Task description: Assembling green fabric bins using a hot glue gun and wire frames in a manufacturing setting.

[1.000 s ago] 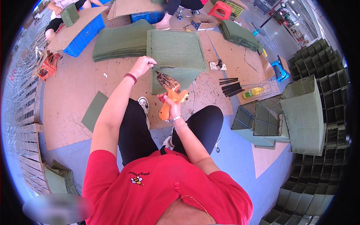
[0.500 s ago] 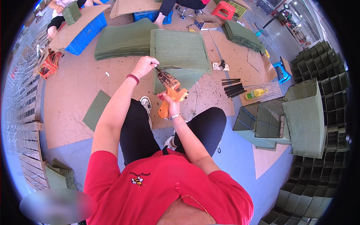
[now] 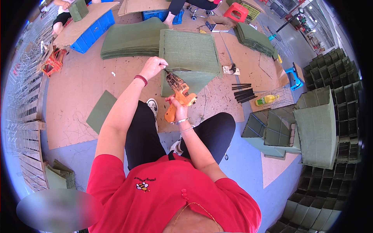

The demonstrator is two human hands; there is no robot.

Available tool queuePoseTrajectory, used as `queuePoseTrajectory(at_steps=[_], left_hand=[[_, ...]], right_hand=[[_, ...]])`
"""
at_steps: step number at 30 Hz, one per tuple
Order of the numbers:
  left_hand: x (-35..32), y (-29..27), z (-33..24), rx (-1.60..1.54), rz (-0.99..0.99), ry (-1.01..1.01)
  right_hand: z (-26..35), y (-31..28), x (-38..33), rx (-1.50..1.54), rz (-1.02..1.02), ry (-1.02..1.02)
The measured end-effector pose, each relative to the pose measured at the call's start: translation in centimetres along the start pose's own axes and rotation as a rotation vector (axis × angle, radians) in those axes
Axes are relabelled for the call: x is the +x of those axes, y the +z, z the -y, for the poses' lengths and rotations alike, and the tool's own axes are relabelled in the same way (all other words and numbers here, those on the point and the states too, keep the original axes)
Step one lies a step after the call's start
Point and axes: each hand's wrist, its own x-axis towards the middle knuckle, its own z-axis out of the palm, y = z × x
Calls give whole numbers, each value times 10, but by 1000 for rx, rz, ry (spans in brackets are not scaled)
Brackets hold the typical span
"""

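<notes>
Since a moment ago the green felt sheet (image 3: pixel 190 54) has been drawn nearer, its front edge now folded down. The left hand (image 3: pixel 153 66) pinches that edge; the right hand (image 3: pixel 178 106) is clenched round the orange glue gun (image 3: pixel 178 93), nozzle at the fold. Right, a wire basket (image 3: pixel 278 97) holds a yellow bottle (image 3: pixel 265 100).

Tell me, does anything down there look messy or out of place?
Mostly tidy. One green felt sheet lies alone on the cardboard floor covering, apart from the felt stacks. Black glue sticks lie loosely scattered.
</notes>
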Motion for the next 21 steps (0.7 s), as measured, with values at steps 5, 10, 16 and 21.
queuePoseTrajectory(at_steps=[5,10,16,21], left_hand=[[0,-2,-2,-4,-12,-5],[-1,-2,-6,-17,-8,-35],[0,-2,-4,-18,-22,1],[-1,-2,-5,0,-23,-13]], right_hand=[[2,2,-1,49,-44,-18],[4,-1,-1,25,-46,4],[9,-1,-4,69,-73,24],[11,-3,-6,109,-86,26]])
